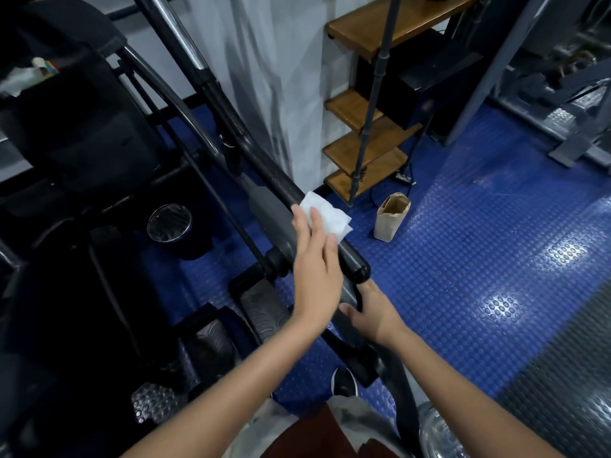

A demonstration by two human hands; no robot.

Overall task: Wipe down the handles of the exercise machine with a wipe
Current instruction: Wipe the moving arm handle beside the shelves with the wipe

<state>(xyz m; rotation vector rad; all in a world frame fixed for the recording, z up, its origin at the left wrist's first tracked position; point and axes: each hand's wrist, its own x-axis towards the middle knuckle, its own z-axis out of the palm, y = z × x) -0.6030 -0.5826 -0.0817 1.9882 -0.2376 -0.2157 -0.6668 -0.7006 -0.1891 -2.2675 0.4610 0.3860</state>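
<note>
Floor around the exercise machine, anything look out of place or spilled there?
Nothing spilled. One oddity: a brown paper bag stands open on the blue floor beside the wooden shelf, apart from everything else.

Brown paper bag (392, 217) upright on blue studded floor (463, 259), near wooden shelf unit (363, 153); round metal bin (169, 223) left.

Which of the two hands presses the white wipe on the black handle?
The left hand, fingers flat on the white wipe; the right hand grips a lower grey bar instead.
</note>
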